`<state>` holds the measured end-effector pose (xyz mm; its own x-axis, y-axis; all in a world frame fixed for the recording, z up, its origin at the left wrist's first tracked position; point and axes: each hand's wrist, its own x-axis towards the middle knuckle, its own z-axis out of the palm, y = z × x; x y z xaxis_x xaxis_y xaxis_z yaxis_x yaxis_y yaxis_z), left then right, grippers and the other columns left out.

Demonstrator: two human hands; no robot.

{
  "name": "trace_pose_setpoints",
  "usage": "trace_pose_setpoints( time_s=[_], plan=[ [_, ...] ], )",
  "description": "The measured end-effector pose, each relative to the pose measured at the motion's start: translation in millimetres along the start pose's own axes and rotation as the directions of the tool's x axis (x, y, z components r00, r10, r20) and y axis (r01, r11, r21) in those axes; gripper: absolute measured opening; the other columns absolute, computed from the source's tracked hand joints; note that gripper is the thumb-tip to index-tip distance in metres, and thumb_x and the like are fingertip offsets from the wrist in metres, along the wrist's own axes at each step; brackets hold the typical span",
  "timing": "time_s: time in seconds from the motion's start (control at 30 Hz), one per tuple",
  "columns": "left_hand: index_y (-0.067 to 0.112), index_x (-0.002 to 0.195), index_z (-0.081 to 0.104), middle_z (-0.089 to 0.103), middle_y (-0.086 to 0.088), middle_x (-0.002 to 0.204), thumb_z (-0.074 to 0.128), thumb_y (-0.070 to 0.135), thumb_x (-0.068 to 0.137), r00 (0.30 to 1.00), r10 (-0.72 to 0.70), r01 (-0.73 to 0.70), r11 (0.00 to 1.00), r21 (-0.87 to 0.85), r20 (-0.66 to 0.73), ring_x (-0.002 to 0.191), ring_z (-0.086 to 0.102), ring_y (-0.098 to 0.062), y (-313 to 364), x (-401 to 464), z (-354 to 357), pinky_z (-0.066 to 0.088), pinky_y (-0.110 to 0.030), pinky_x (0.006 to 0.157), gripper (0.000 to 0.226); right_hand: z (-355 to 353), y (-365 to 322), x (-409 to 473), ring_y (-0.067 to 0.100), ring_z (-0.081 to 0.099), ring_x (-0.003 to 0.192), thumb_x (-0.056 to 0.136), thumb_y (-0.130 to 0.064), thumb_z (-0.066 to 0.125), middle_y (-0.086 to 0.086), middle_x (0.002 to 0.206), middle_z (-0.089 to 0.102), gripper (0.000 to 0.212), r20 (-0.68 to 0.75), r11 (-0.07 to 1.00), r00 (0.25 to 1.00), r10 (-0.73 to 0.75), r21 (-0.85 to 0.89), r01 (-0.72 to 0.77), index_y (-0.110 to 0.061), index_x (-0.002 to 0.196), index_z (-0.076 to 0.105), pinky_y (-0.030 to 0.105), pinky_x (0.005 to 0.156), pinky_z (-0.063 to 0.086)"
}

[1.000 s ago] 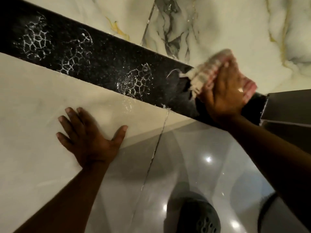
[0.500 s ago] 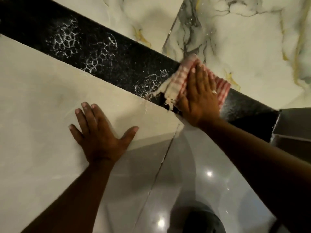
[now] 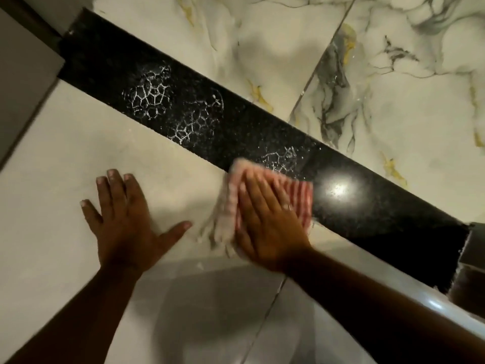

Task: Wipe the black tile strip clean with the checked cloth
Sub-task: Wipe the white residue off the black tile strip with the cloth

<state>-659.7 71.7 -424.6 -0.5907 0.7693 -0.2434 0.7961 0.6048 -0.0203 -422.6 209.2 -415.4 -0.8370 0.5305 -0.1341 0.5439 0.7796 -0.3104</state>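
Observation:
The black tile strip (image 3: 367, 206) runs diagonally from upper left to lower right between pale tiles. White web-like residue marks (image 3: 149, 97) sit on its left and middle parts; the stretch right of the cloth shines. My right hand (image 3: 265, 219) lies flat on the red-and-white checked cloth (image 3: 231, 203), pressing it down where the strip's lower edge meets the cream tile. The cloth is blurred. My left hand (image 3: 126, 216) rests flat with fingers spread on the cream tile (image 3: 52, 179), left of the cloth.
White marble-patterned tiles (image 3: 393, 88) with grey and yellow veins lie beyond the strip. A grey frame edge (image 3: 23, 82) stands at the far left, another grey piece (image 3: 472, 261) at the strip's right end. Glossy grey floor (image 3: 210, 324) is nearest me.
My right hand has swept the cloth leftward and down along the strip, from near its right end onto the lower edge. The view shifted, showing more of the strip's left end.

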Motion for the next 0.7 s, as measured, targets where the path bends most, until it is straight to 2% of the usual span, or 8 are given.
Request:
trace_pose_setpoints(
  time_s=[0.1, 0.23, 0.3, 0.37, 0.43, 0.5, 0.57, 0.7],
  plan=[
    [-0.001, 0.157, 0.017, 0.014, -0.027, 0.167, 0.034, 0.099, 0.065, 1.000, 0.004, -0.004, 1.000, -0.002, 0.022, 0.156, 0.010, -0.043, 2, -1, -4, 0.012, -0.072, 0.116, 0.137, -22, 41, 57, 0.031, -0.003, 0.152, 0.096, -0.061, 0.003, 0.018, 0.163, -0.002, 0.078, 0.034, 0.973, 0.972, 0.231, -0.040, -0.229, -0.009, 0.155, -0.001, 0.053, 0.122, 0.001],
    [0.000, 0.158, 0.017, 0.013, -0.026, 0.168, 0.039, 0.097, 0.064, 1.000, -0.007, 0.008, 0.999, -0.036, 0.031, 0.156, 0.010, -0.042, 3, 0, -9, 0.010, -0.071, 0.117, 0.137, -36, 102, 32, 0.026, -0.011, 0.152, 0.099, -0.063, 0.008, 0.012, 0.165, -0.011, 0.077, 0.028, 0.879, 0.880, 0.475, -0.069, -0.472, -0.014, 0.156, -0.010, 0.057, 0.121, 0.005],
    [0.000, 0.158, 0.017, 0.013, -0.026, 0.168, 0.039, 0.097, 0.064, 1.000, -0.005, 0.006, 0.998, -0.058, 0.029, 0.157, 0.008, -0.042, 2, 0, -9, 0.009, -0.072, 0.117, 0.136, -36, 102, -4, 0.025, -0.012, 0.152, 0.100, -0.060, 0.010, 0.013, 0.165, -0.010, 0.077, 0.018, 0.850, 0.850, 0.526, -0.031, -0.526, -0.013, 0.156, -0.011, 0.054, 0.122, 0.001],
    [-0.001, 0.158, 0.017, 0.011, -0.026, 0.168, 0.037, 0.097, 0.066, 1.000, 0.011, -0.009, 0.998, -0.060, 0.026, 0.157, 0.006, -0.042, 1, 1, -8, 0.007, -0.072, 0.117, 0.136, -31, 78, -33, 0.028, -0.011, 0.152, 0.100, -0.057, 0.010, 0.017, 0.164, -0.008, 0.076, 0.053, 0.870, 0.868, 0.494, -0.038, -0.492, -0.008, 0.156, -0.007, 0.049, 0.122, -0.006],
    [-0.002, 0.159, 0.016, 0.010, -0.026, 0.168, 0.036, 0.097, 0.068, 1.000, 0.025, -0.024, 0.998, -0.051, 0.020, 0.157, 0.006, -0.043, 0, 0, -6, 0.006, -0.073, 0.116, 0.135, -19, 34, -48, 0.036, -0.004, 0.151, 0.100, -0.050, 0.017, 0.024, 0.161, 0.003, 0.074, 0.055, 0.906, 0.905, 0.423, -0.036, -0.421, -0.001, 0.155, 0.011, 0.048, 0.122, -0.010],
    [-0.002, 0.159, 0.015, 0.009, -0.026, 0.168, 0.035, 0.097, 0.068, 0.999, 0.024, -0.022, 0.999, -0.046, 0.026, 0.157, 0.006, -0.043, 0, -1, -5, 0.007, -0.073, 0.116, 0.136, -3, -9, -35, 0.043, 0.011, 0.148, 0.100, -0.048, 0.024, 0.027, 0.156, 0.017, 0.071, 0.035, 0.952, 0.951, 0.306, -0.011, -0.306, 0.003, 0.150, 0.027, 0.056, 0.121, -0.001],
    [-0.001, 0.160, 0.014, 0.009, -0.025, 0.168, 0.035, 0.097, 0.068, 0.999, 0.027, -0.027, 0.999, -0.041, 0.018, 0.157, 0.006, -0.042, -2, 0, -4, 0.008, -0.073, 0.116, 0.135, 2, -28, 11, 0.040, 0.012, 0.149, 0.100, -0.049, 0.026, 0.024, 0.159, 0.017, 0.072, 0.028, 0.980, 0.980, 0.196, 0.006, -0.197, 0.000, 0.152, 0.025, 0.058, 0.121, 0.009],
    [0.001, 0.161, 0.011, 0.007, -0.024, 0.169, 0.032, 0.098, 0.069, 0.999, 0.029, -0.027, 0.998, -0.049, 0.039, 0.158, 0.003, -0.040, -3, 0, -6, 0.007, -0.073, 0.117, 0.134, -16, 15, 92, 0.031, 0.002, 0.152, 0.099, -0.050, 0.015, 0.019, 0.164, 0.007, 0.073, 0.011, 0.978, 0.978, 0.207, -0.042, -0.206, -0.004, 0.156, 0.011, 0.051, 0.123, 0.003]
  ],
)
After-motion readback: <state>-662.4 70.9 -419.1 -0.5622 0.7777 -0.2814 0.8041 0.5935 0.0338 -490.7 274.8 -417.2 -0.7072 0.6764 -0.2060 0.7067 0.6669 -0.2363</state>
